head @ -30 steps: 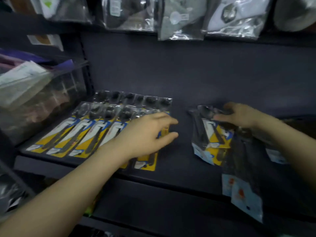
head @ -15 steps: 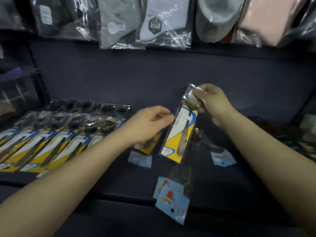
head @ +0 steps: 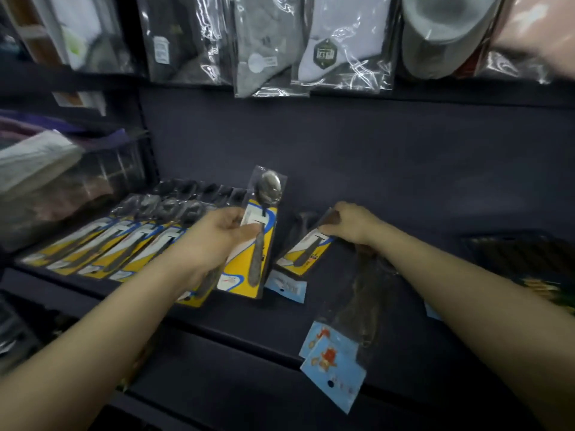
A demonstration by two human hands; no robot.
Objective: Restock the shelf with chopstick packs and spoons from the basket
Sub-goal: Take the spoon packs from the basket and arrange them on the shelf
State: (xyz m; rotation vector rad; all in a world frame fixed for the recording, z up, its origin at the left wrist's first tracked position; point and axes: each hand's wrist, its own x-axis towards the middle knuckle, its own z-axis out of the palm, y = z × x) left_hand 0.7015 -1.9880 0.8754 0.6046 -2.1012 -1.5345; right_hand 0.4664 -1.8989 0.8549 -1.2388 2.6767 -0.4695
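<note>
The dark shelf (head: 389, 188) carries a tidy row of spoon packs (head: 102, 247) on its left side, overlapping like tiles. The left hand (head: 217, 237) grips one upright spoon pack (head: 255, 241) by its middle, just right of that row. It should probably go down flat, overlapping the last pack, bowl end to the back. The right hand (head: 348, 223) pinches the top of another spoon pack (head: 306, 250) lying on the shelf. Blue-carded packs (head: 334, 365) overhang the front edge; they may slip.
</note>
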